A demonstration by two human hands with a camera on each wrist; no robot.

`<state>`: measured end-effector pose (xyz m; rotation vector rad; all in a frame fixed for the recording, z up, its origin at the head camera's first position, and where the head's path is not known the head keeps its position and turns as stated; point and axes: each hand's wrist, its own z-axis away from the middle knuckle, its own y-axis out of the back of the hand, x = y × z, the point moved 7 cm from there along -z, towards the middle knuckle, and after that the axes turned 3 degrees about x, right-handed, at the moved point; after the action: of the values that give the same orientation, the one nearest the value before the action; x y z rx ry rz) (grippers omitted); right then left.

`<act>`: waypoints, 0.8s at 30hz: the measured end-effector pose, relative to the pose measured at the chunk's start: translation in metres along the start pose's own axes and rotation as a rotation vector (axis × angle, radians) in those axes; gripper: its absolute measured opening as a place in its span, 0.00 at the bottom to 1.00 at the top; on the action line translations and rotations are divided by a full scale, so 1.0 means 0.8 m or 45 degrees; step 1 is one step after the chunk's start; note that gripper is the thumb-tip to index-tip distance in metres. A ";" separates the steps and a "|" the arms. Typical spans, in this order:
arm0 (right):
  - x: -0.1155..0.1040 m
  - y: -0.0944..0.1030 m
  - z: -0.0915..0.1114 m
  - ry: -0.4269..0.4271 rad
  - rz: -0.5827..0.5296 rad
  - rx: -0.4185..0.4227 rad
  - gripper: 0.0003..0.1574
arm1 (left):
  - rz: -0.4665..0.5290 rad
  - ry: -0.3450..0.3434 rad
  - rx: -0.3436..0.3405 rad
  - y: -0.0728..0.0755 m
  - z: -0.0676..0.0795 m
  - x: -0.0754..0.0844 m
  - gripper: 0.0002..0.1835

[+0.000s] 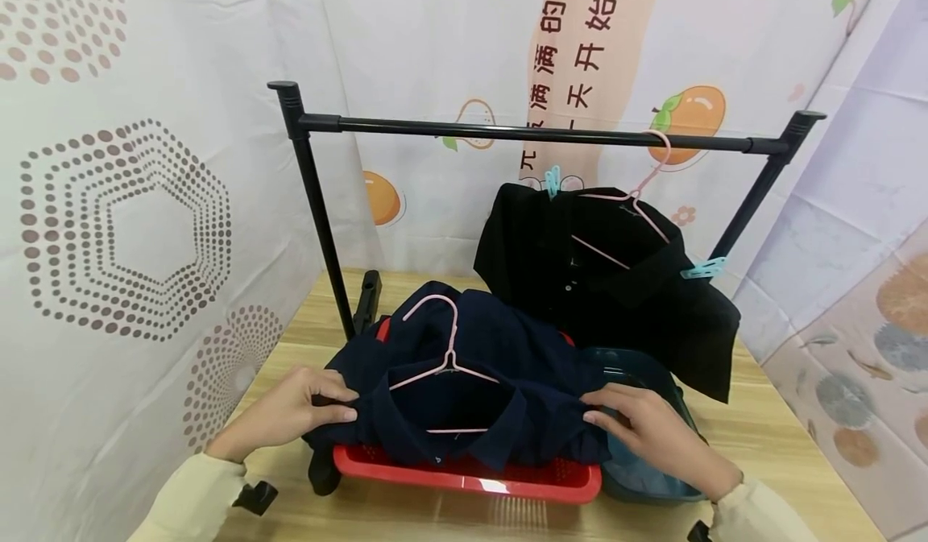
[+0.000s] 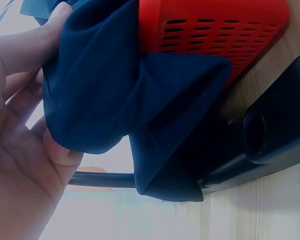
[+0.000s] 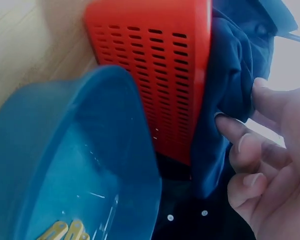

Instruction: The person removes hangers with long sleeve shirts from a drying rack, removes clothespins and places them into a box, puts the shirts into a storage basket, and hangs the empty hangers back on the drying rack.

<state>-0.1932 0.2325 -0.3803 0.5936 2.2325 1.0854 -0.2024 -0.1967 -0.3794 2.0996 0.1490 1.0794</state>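
Observation:
A navy collared shirt (image 1: 536, 341) lies spread over a red perforated basket (image 1: 464, 484), with a pink hanger (image 1: 453, 341) inside its neck and the hook standing up from the collar. My left hand (image 1: 304, 407) pinches the shirt at its left shoulder; in the left wrist view, thumb and fingers hold a fold of navy cloth (image 2: 100, 85) beside the basket wall. At the opposite shoulder, my right hand (image 1: 648, 425) pinches the fabric between thumb and index finger, the other fingers loosely bent. Cloth hides most of the hanger's arms.
Behind stands a black rack with a horizontal bar (image 1: 464, 130). From it hangs a black shirt (image 1: 616, 300) on a pink hanger, with light blue clothespins (image 1: 705, 268) clipped on. A blue basin (image 3: 125, 130) holding yellow clips (image 3: 74, 231) sits right of the basket.

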 end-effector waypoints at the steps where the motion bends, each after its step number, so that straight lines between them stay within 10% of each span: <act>1: -0.001 -0.002 0.000 0.008 -0.009 -0.005 0.12 | 0.001 0.002 0.001 0.000 0.000 0.000 0.10; 24: -0.021 0.022 -0.021 0.194 0.068 0.254 0.16 | -0.405 -0.077 0.153 0.011 -0.030 0.037 0.06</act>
<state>-0.1894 0.2233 -0.3525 0.6765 2.4899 0.9687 -0.2036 -0.1771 -0.3458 2.1213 0.5113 0.8332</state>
